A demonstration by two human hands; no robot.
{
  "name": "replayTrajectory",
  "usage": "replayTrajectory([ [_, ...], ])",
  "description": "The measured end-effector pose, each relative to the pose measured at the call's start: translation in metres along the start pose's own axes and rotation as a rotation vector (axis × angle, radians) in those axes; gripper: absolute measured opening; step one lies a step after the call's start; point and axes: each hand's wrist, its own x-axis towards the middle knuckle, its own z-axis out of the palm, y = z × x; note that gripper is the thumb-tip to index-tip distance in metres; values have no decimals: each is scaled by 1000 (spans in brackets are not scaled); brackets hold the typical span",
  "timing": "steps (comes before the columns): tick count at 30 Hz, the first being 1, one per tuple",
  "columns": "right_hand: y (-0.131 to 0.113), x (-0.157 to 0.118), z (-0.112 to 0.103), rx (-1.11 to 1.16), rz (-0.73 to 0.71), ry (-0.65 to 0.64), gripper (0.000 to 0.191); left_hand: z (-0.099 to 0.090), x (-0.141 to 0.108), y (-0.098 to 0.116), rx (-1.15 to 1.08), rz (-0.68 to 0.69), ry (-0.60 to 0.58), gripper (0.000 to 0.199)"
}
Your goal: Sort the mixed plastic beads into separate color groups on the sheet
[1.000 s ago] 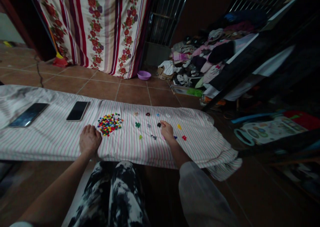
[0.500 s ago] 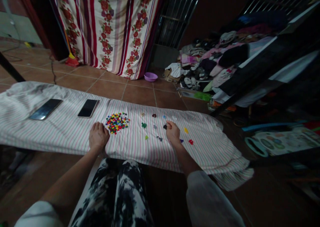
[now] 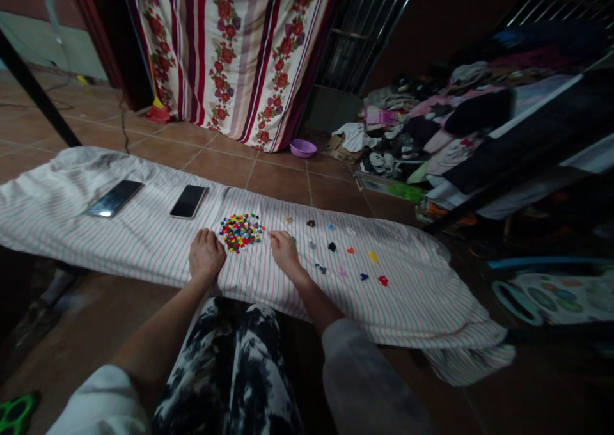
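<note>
Left hand (image 3: 207,254), fingers together, seemingly braces near the desk (image 3: 153,253)'s front edge; right hand (image 3: 284,252) curls beside coloured pieces (image 3: 241,232), grip unclear.

The left hand (image 3: 207,254) lies knuckles up; the right hand (image 3: 285,253) (fingers curled) points leftward.

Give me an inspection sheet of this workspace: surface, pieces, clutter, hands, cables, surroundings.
Surface: striped cloth, wrinkled, hanging over at the right end.
Pieces: a mixed-colour pile; to its right, small separate groups, including black, yellow and red.
Clutter: a phone and a second dark-screened device, both left of the pile.
Hands: left hand rests beside the pile; right hand, fingers drawn together, just right of it; whether it holds a piece is unclear.
Cables: dark cable on the floor.
Surroundings: floral curtain, purple basin, heaped clothes.
</note>
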Motion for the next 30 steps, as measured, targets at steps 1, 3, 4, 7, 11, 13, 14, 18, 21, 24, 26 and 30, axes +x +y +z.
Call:
replayTrajectory([
  [1,-11,-1,7,11,-1,-3,32,1,0,0,4,-1,-4,24],
  [3,-41,-9,19,74,-45,-21,30,3,-1,-1,11,-3,-18,25],
  [4,-60,-18,24,134,-94,-51,28,4,-1,-2,7,-3,-23,25],
  [7,-126,-61,30,365,-337,-277,21,7,-2,-3,-17,-22,-14,26],
  [11,-197,-140,22,433,-309,-322,32,5,-2,-1,-46,-32,2,26],
  [13,-213,-175,16,437,-224,-306,38,2,-2,0,-48,-33,-5,25],
  [14,-217,-190,14,423,-212,-307,39,1,-2,1,-48,-40,-11,26],
  [18,-215,-224,11,360,-204,-330,39,-1,-2,0,-62,-44,-19,26],
  [21,-210,-217,5,378,-263,-346,35,0,-3,-2,-61,-23,-3,26],
  [24,-211,-194,-3,418,-347,-316,29,1,-4,-3,-68,-15,-1,25],
  [26,-212,-178,-3,396,-386,-294,29,0,-4,-3,-59,-6,9,25],
  [30,-200,-156,11,295,-365,-276,22,-2,-4,-3,-30,18,9,25],
])
